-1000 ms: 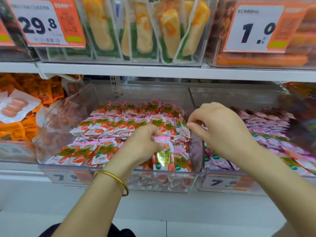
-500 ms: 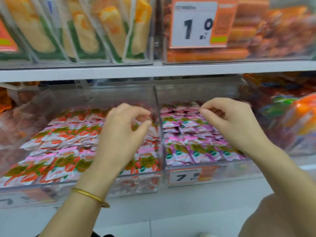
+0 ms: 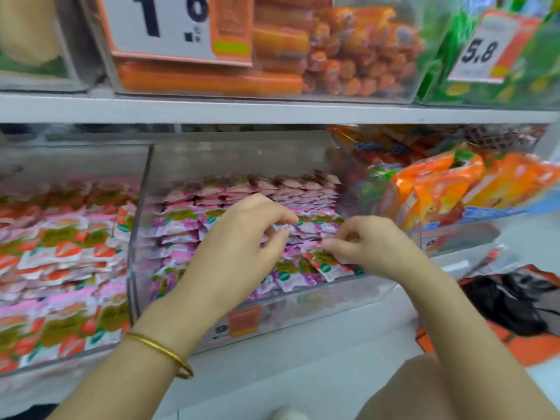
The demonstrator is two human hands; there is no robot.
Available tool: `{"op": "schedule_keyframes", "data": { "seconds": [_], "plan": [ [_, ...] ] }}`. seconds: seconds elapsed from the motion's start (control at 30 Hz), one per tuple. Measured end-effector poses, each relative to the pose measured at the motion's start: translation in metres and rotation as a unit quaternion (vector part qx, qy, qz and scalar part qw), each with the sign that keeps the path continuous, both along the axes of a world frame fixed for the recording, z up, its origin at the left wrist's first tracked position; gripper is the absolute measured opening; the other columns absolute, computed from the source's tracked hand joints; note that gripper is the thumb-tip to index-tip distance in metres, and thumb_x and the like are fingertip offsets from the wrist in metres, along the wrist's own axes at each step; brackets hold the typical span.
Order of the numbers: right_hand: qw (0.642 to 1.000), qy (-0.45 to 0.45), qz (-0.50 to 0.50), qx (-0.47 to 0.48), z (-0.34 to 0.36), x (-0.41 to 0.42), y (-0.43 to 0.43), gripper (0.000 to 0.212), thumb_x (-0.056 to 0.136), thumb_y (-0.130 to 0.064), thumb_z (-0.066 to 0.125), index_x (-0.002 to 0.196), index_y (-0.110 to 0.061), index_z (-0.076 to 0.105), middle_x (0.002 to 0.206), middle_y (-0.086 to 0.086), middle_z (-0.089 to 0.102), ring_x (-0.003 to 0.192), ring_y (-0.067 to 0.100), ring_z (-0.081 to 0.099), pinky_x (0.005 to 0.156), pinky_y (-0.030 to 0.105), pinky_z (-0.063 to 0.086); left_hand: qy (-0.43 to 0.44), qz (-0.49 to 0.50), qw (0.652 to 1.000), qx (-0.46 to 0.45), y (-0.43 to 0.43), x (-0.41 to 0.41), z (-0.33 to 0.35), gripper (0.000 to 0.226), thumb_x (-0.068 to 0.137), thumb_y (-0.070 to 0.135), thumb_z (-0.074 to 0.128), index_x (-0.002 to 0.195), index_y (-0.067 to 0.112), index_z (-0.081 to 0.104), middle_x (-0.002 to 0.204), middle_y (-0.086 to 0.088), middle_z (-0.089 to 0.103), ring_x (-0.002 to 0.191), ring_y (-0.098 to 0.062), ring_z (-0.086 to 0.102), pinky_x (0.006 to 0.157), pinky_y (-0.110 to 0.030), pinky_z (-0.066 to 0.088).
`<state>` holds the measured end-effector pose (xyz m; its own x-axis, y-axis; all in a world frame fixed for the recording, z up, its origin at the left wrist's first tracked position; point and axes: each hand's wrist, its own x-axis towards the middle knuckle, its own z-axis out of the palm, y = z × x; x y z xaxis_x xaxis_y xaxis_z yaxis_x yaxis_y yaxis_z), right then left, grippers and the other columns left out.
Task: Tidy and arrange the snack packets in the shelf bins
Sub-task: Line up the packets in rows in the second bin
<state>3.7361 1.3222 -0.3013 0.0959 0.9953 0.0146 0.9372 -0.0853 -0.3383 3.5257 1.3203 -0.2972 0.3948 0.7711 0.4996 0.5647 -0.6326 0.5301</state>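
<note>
Head view: left hand (image 3: 239, 247), right hand (image 3: 372, 247) over packets (image 3: 188, 225), within bin walls (image 3: 318, 307)

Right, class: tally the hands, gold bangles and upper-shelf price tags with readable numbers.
Hands: 2, the left hand and the right hand
Bangles: 1, the gold bangle
Price tags: 2, the 1.0 tag and the 5.8 tag
Total: 5

left hand (image 3: 239, 253): bare, forearm bare | left wrist, 7 o'clock: thin plain gold bangle (image 3: 160, 353), smooth and round | right hand (image 3: 372, 247): bare, forearm bare | 5 o'clock: bare knee (image 3: 424, 389)
</note>
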Motion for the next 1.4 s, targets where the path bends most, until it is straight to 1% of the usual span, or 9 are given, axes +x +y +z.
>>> {"op": "schedule_keyframes", "data": {
  "seconds": [0.1,0.27,0.4,0.6,0.8,1.07,1.2,1.3,1.4],
  "plan": [
    [0.993,-0.088,-0.002,-0.083,0.004,-0.015,0.0,0.068,0.064,-0.08,0.055,0.07,-0.013,0.058,0.071,-0.001,0.062,0.074,0.019,0.059,0.064,0.035,0.046,-0.02,0.013,0.999,-0.022,0.005,0.008,0.0,0.018,0.085,0.012,0.059,0.095,0.024,0.068,0.087,0.014,0.056,0.08,0.0,0.052,0.068,-0.009,0.036],
    [0.992,-0.108,-0.004,-0.07,0.003,-0.025,0.005,0.042,0.076,-0.047,0.064,0.062,-0.016,0.041,0.065,-0.001,0.042,0.078,0.028,0.05,0.062,0.03,0.035,-0.027,0.023,0.999,-0.042,0.007,0.013,0.002,0.02,0.084,0.013,0.056,0.095,0.024,0.069,0.085,0.015,0.056,0.081,0.002,0.05,0.068,-0.005,0.034],
    [0.996,-0.072,-0.044,0.022,0.004,-0.013,0.002,0.032,0.086,-0.041,0.055,0.073,-0.013,0.049,0.077,0.006,0.057,0.079,0.031,0.056,0.063,0.03,0.04,-0.044,0.028,0.996,-0.069,0.005,0.014,0.002,0.021,0.086,0.011,0.056,0.094,0.025,0.069,0.085,0.019,0.056,0.08,0.007,0.05,0.068,-0.002,0.035],
    [0.964,0.131,-0.086,0.214,0.019,0.005,-0.011,0.01,0.077,-0.02,0.064,0.078,-0.013,0.057,0.07,-0.006,0.057,0.069,0.016,0.054,0.06,0.026,0.042,-0.168,-0.004,0.954,-0.248,0.002,0.017,0.004,0.018,0.09,0.013,0.053,0.095,0.026,0.064,0.086,0.007,0.069,0.071,-0.004,0.066,0.066,-0.018,0.053],
    [0.919,0.3,0.076,0.243,0.025,-0.051,-0.022,0.017,0.074,-0.024,0.075,0.083,-0.02,0.062,0.076,-0.015,0.061,0.075,0.0,0.058,0.067,0.014,0.046,-0.311,-0.107,0.863,-0.383,-0.006,0.02,0.01,0.031,0.088,0.038,0.045,0.102,0.014,0.061,0.096,-0.004,0.071,0.089,-0.02,0.07,0.078,-0.036,0.058],
    [0.846,0.487,0.163,0.143,0.031,-0.08,-0.017,0.038,0.078,0.011,0.062,0.099,-0.02,0.056,0.086,-0.004,0.067,0.077,0.007,0.063,0.07,0.027,0.052,-0.278,-0.001,0.927,-0.253,-0.012,-0.036,0.03,0.01,0.094,0.016,0.049,0.097,0.013,0.059,0.084,-0.009,0.07,0.066,-0.02,0.07,0.05,-0.033,0.054],
    [0.819,0.533,0.189,0.098,0.034,-0.107,-0.018,0.062,0.079,0.018,0.052,0.122,-0.027,0.05,0.095,0.004,0.066,0.073,0.009,0.06,0.061,0.021,0.047,-0.29,0.085,0.936,-0.182,-0.02,-0.091,0.039,0.019,0.081,0.032,0.055,0.083,0.016,0.065,0.09,-0.012,0.071,0.085,-0.029,0.066,0.079,-0.041,0.048],
    [0.817,0.518,0.233,0.098,0.039,-0.141,-0.022,0.044,0.083,0.009,0.059,0.109,-0.027,0.053,0.093,0.009,0.065,0.071,0.012,0.06,0.059,0.021,0.048,-0.277,0.141,0.935,-0.168,-0.028,-0.135,0.035,0.047,0.083,0.044,0.06,0.087,-0.003,0.058,0.082,-0.017,0.062,0.072,-0.026,0.054,0.073,-0.039,0.042],
    [0.846,0.443,0.27,0.123,0.04,-0.179,-0.023,0.025,0.083,-0.007,0.065,0.093,-0.027,0.054,0.067,-0.001,0.057,0.057,0.008,0.051,0.053,0.024,0.043,-0.207,0.219,0.937,-0.177,-0.035,-0.175,0.021,0.037,0.086,0.033,0.061,0.073,0.0,0.051,0.067,-0.01,0.049,0.057,-0.008,0.048,0.056,-0.021,0.037]
  ]
}}
